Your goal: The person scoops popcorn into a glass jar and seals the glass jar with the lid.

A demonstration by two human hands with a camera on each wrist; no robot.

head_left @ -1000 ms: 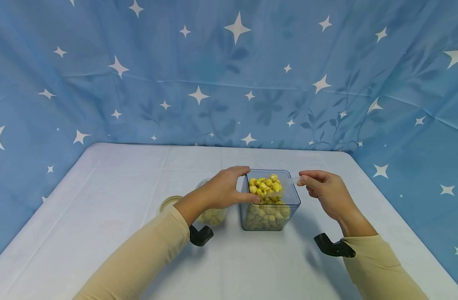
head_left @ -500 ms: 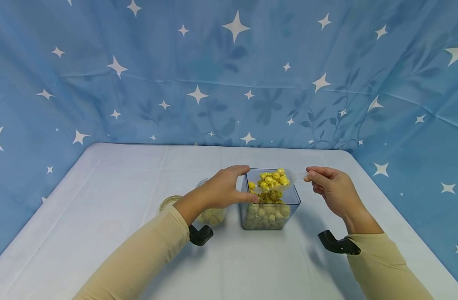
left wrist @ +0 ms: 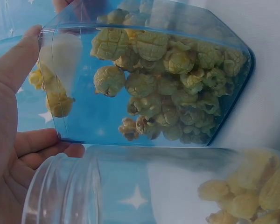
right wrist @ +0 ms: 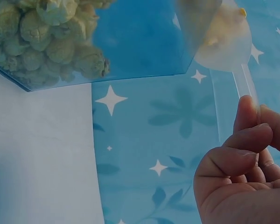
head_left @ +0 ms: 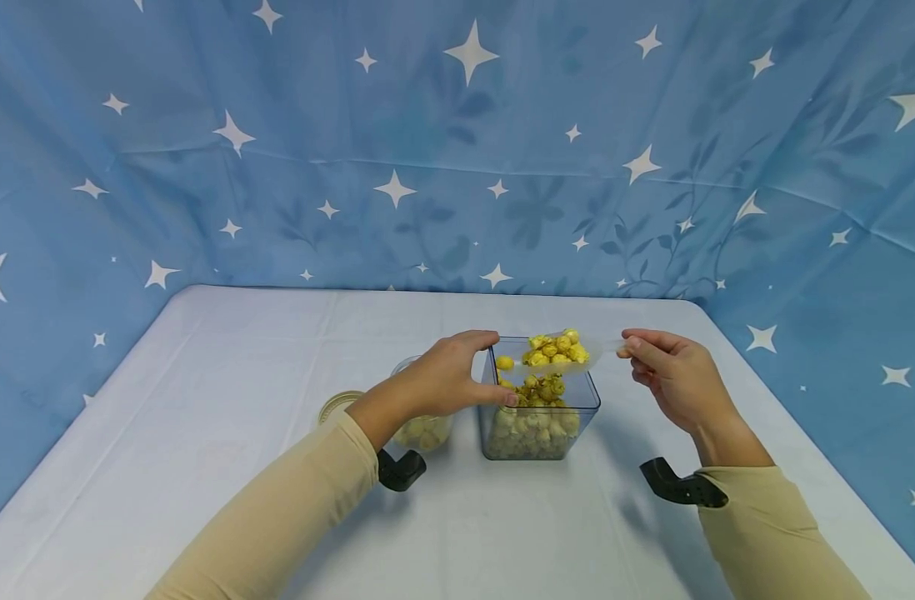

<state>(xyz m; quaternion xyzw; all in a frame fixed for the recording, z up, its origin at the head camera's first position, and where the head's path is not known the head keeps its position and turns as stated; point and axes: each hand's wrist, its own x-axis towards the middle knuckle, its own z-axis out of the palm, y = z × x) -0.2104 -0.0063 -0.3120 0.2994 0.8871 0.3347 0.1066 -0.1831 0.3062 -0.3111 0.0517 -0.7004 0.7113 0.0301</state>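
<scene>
A clear, square plastic container (head_left: 591,392) of yellow popcorn (head_left: 540,387) stands on the table. My left hand (head_left: 446,379) holds its rim, thumb on the near edge and fingers at the far left corner. With thumb and fingers my right hand (head_left: 671,371) pinches the handle of a translucent scoop (right wrist: 226,51). Heaped with popcorn, the scoop is over the container's opening, near the rim's height. One piece hangs at its left tip. Beneath my left forearm stands a clear jar (left wrist: 126,186) with some popcorn at the bottom; the arm partly hides it in the head view.
A gold-coloured round lid (head_left: 339,403) lies left of the jar, partly behind the left wrist. White cloth (head_left: 262,375) covers the table. A blue curtain (head_left: 315,100) with white stars hangs behind and at the sides.
My right hand has moved up and to the right, lifting the scoop out of the popcorn with a heaped load. The left hand stays at the container's rim.
</scene>
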